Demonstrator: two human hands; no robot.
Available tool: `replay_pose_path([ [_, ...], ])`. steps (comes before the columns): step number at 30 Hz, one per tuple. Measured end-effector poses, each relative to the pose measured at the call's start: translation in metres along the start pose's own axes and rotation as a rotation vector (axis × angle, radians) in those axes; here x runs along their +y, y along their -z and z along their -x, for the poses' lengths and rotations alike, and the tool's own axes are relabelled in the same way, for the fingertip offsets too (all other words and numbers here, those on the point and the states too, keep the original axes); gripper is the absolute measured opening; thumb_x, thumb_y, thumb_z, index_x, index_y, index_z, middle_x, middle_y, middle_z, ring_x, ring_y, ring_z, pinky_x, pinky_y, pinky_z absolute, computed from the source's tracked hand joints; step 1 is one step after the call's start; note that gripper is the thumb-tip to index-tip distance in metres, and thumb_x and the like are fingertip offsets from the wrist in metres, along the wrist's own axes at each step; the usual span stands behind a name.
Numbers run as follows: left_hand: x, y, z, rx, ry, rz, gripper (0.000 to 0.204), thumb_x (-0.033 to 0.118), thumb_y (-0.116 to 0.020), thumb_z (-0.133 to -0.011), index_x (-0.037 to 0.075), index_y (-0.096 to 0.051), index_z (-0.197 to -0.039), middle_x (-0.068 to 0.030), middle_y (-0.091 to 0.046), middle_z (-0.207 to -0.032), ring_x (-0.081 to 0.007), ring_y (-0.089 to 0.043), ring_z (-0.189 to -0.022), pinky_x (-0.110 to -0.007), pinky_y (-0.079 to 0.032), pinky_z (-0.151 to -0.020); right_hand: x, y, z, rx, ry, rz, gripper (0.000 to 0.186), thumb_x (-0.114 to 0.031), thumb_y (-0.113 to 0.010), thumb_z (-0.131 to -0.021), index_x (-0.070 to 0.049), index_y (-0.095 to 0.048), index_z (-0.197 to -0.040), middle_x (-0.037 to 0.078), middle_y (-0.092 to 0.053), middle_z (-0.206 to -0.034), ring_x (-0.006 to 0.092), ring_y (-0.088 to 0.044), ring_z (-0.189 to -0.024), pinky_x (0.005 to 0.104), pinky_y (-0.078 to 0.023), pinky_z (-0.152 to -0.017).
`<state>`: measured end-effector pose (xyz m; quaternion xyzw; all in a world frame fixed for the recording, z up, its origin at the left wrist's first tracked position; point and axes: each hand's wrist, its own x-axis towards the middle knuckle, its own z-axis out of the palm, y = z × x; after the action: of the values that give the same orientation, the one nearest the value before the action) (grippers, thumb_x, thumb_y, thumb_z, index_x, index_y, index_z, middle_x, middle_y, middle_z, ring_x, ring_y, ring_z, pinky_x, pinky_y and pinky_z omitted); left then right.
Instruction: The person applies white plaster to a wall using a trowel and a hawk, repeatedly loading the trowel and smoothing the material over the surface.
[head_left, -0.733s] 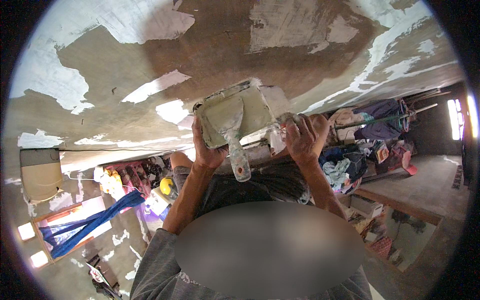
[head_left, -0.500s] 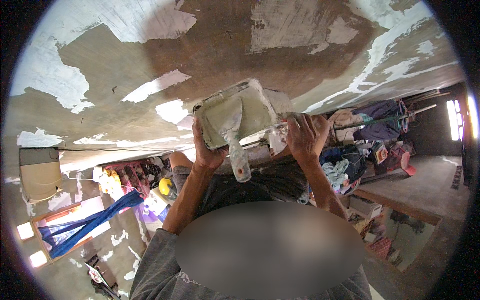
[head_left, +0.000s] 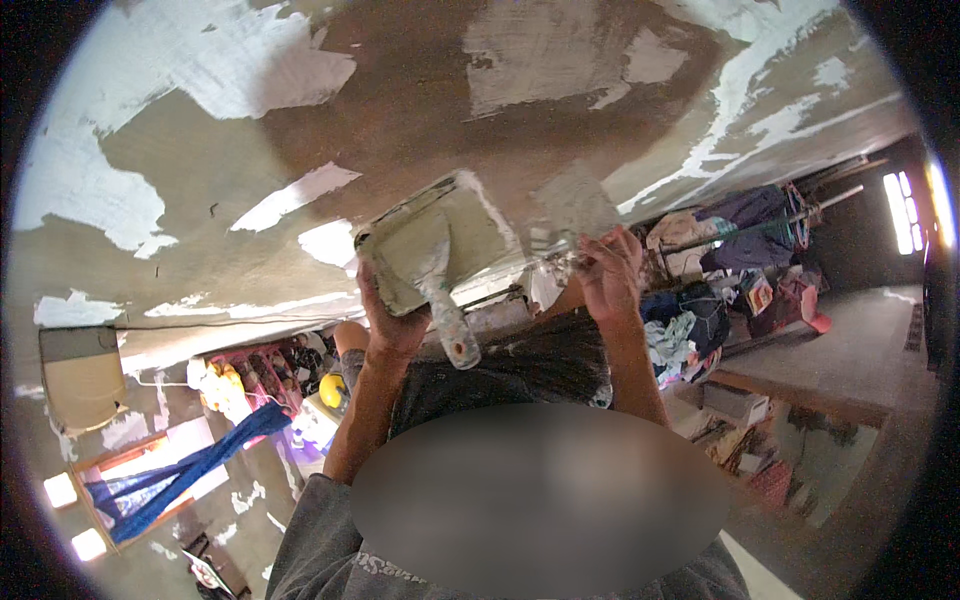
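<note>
The left hand (head_left: 392, 322) grips a shallow tray (head_left: 492, 213) at its near left corner, the thumb up along the left side and the rest of the hand largely hidden beneath. The right hand (head_left: 612, 272), off to the right of the tray and apart from it, has its fingers curled around the near end of a wide flat blade (head_left: 575, 200), which points away from the body just beyond the tray's right rim; whether the two touch I cannot tell, as the blade is blurred. A whitish piece below those fingers is too unclear to name. Inside the tray, on pale paste, rests a putty knife (head_left: 459, 335) that neither hand appears to grasp: its long axis runs from the blade in the tray's middle, over the near rim, to a smeared handle slanting toward the body and slightly right. That handle is just right of the left hand, so the left is clearly the nearer, with the right well apart. Beyond the tray spreads a grey-brown wall (head_left: 380, 140) with white patches; farther right of it lie piled clothes (head_left: 668, 345), and to its left and nearer, a blue cloth (head_left: 195, 478).
</note>
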<state>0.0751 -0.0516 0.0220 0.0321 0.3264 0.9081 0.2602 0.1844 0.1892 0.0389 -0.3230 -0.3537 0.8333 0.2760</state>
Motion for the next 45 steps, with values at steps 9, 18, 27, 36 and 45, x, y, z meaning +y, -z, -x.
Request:
replay_pose_path([
  [9,0.017,0.027,0.015,0.122,0.078,0.085,0.069,0.057,-0.052,-0.081,0.015,-0.037,-0.133,-0.0076,-0.043,-0.132,-0.029,-0.045,-0.117,-0.048,-0.043,-0.093,0.021,-0.048,-0.027,0.021,-0.044,0.017,0.011,-0.01,-0.063,-0.08,-0.009,-0.053,-0.083,0.001,-0.051,-0.075,0.0122,-0.052,-0.064,0.0274,-0.047,-0.056],
  [18,0.021,0.036,0.023,0.17,0.135,0.065,0.071,0.062,-0.05,-0.08,0.019,-0.035,-0.134,-0.0062,-0.042,-0.132,-0.0284,-0.044,-0.117,-0.051,-0.044,-0.089,0.007,-0.092,-0.054,0.003,0.152,0.07,0.005,-0.006,-0.058,-0.081,-0.004,-0.054,-0.083,0.006,-0.055,-0.08,0.015,-0.056,-0.071,0.0276,-0.052,-0.064],
  [27,0.018,0.041,0.021,0.193,0.101,0.008,0.073,0.064,-0.052,-0.078,0.021,-0.036,-0.134,-0.0048,-0.042,-0.131,-0.0262,-0.045,-0.114,-0.047,-0.044,-0.089,-0.012,-0.126,-0.047,0.026,0.267,-0.1,0.012,-0.003,-0.06,-0.078,-0.002,-0.049,-0.073,0.008,-0.053,-0.07,0.0199,-0.058,-0.059,0.0327,-0.056,-0.056],
  [36,0.018,0.031,0.021,0.105,0.097,0.151,0.063,0.054,-0.051,-0.085,0.015,-0.038,-0.133,-0.0072,-0.046,-0.129,-0.0277,-0.047,-0.115,-0.045,-0.044,-0.092,-0.056,-0.145,-0.028,-0.126,0.472,0.06,0.006,-0.003,-0.058,-0.079,0.0,-0.053,-0.077,0.009,-0.054,-0.072,0.0195,-0.06,-0.066,0.0316,-0.056,-0.063],
  [45,0.016,0.034,0.018,0.115,0.108,0.163,0.066,0.057,-0.049,-0.084,0.016,-0.037,-0.133,-0.0076,-0.045,-0.13,-0.0288,-0.045,-0.116,-0.048,-0.04,-0.095,-0.045,-0.1,-0.029,0.033,0.172,0.004,0.007,-0.007,-0.062,-0.079,-0.004,-0.056,-0.08,0.007,-0.056,-0.078,0.0162,-0.058,-0.067,0.0284,-0.053,-0.06],
])
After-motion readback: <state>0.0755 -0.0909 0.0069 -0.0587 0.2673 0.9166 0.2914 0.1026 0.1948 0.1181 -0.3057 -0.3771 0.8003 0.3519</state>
